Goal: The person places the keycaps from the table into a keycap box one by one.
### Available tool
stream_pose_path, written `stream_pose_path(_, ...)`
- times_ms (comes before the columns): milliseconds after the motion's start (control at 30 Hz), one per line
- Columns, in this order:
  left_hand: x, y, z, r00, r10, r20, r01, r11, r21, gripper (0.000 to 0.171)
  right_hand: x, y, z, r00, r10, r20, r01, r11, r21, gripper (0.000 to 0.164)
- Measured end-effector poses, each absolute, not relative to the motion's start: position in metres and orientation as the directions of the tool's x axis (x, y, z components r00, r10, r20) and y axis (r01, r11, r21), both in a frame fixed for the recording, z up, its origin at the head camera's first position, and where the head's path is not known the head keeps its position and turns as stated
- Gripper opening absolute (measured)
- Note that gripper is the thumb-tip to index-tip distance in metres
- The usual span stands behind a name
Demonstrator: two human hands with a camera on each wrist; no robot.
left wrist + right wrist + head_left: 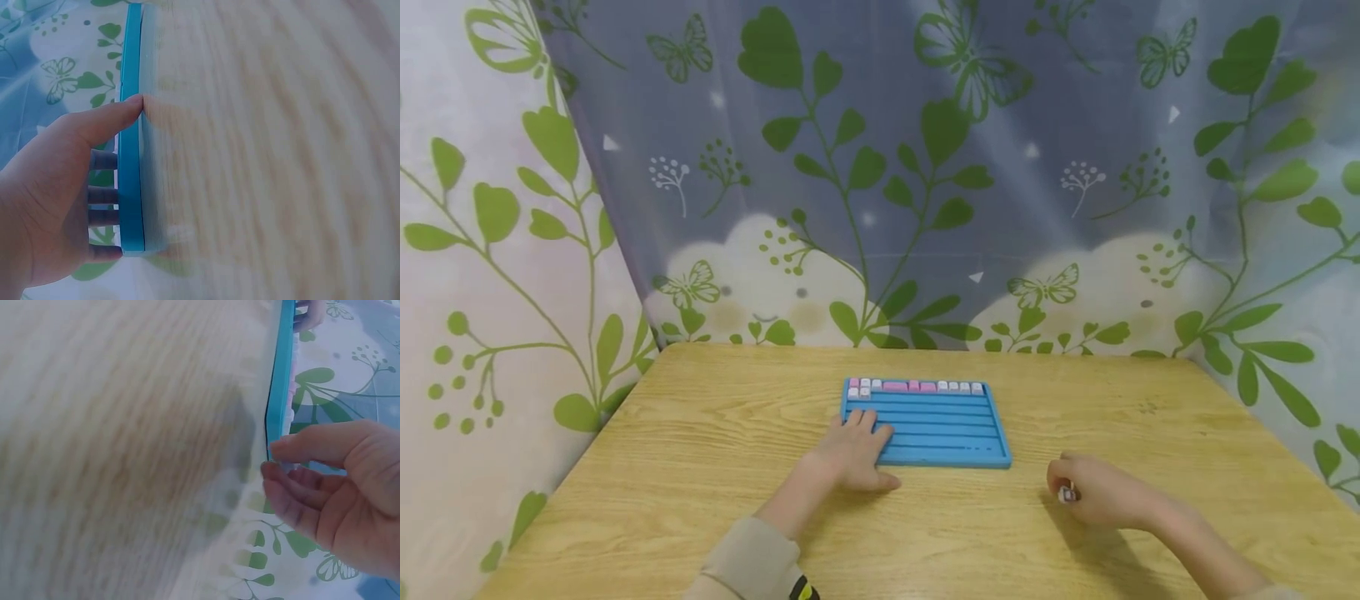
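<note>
A light-blue keycap tray (943, 430) with ridged rows lies on the wooden table. White and pink keycaps (895, 387) line its back row, with a couple more at the left of the second row. My left hand (852, 454) rests on the tray's near left corner, fingers spread over it; in the left wrist view the thumb touches the tray's front side (131, 187). Right of the tray, apart from it, my right hand (1101, 492) pinches small whitish keycaps (1067, 494) with curled fingers. How many it holds is hidden.
The wooden table (730, 417) extends around the tray on every side. Behind it hangs a blue-grey curtain (880, 167) printed with green leaves and butterflies. Pale printed sheets (467, 275) close off the left and right sides.
</note>
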State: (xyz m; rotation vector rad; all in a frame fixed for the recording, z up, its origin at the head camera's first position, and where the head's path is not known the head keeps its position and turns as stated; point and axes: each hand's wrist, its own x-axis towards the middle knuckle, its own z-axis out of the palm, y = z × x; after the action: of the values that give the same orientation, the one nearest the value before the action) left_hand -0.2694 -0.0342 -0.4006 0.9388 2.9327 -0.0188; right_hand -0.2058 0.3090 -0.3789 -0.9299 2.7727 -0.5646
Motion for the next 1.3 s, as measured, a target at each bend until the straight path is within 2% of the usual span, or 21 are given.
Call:
stream_pose_path(433, -0.272, -0.035, -0.401, -0.809, 0.585, -0.059, 0.586, 0.811, 0.012, 0.076, -0.212, 0.288, -0.361, -0.806, -0.546, 0.231, -0.592, 0.723, -0.357, 0.021)
stream_pose_path(1033, -0.272, -0.036, -0.404, -0.809, 0.586, -0.044, 0.586, 0.81, 0.016, 0.076, -0.218, 0.263, -0.355, -0.858, -0.44, 0.265, -0.514, 0.721, -0.464, 0.017)
stream_pose_path(1133, -0.272, -0.036, -0.404, -0.809, 0.586, -0.051, 0.586, 0.81, 0.014, 0.076, -0.222, 0.258, -0.357, -0.852, -0.44, 0.283, -0.523, 0.71, -0.47, 0.017)
stream_pose_path(1300, -0.271, -0.035, -0.403, -0.81, 0.584, -0.053, 0.584, 0.812, 0.016, 0.077, -0.227, 0.252, -0.359, -0.806, -0.495, 0.323, -0.591, 0.678, -0.436, 0.021)
